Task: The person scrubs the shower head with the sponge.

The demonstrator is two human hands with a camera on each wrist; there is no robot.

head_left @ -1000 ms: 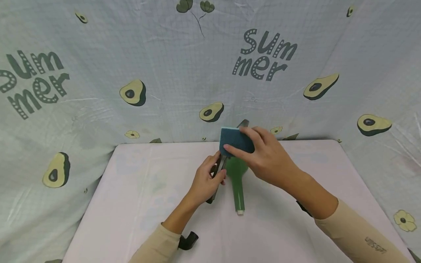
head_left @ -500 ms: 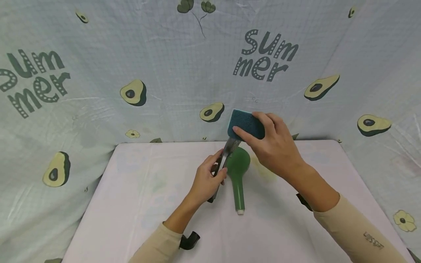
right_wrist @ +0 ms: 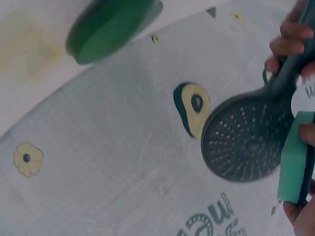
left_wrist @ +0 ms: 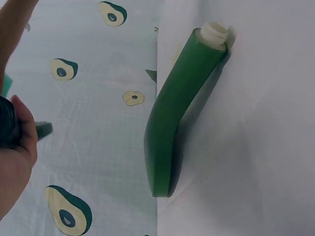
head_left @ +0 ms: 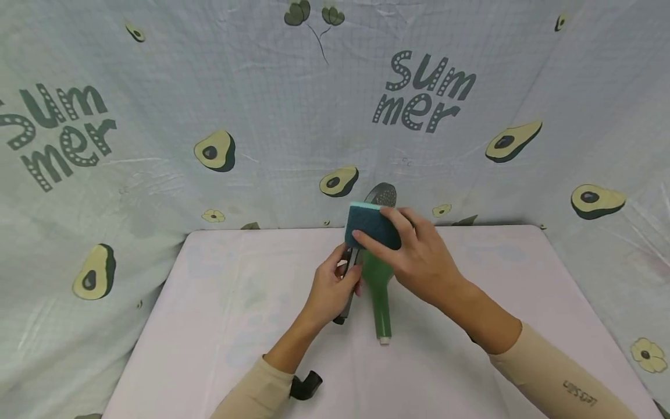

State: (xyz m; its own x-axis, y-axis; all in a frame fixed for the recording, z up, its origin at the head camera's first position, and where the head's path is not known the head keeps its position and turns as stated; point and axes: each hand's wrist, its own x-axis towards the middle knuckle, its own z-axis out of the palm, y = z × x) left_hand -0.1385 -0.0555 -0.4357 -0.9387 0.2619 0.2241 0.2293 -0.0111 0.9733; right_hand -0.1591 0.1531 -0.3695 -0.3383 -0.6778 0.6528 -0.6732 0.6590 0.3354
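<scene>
The left hand [head_left: 330, 290] has its fingers curled round the handle of a dark grey hand shower [head_left: 385, 194], raised over the pale pink table [head_left: 251, 331], its long axis slanting away from the person, round nozzle-dotted head outermost. The right hand [head_left: 425, 259] pinches a block-shaped sponge [head_left: 370, 226], mint foam with a rough dark-blue face, across the shower's neck; contact is hard to judge. Beyond the fingers lies a smooth green shower-shaped piece [head_left: 382, 308], white threaded end nearest the person.

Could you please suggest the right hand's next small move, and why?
Perhaps ease the sponge onto the holed face of the grey shower head: that face is largely uncovered, the right hand holds the sponge close by, and the left hand grips the handle.
</scene>
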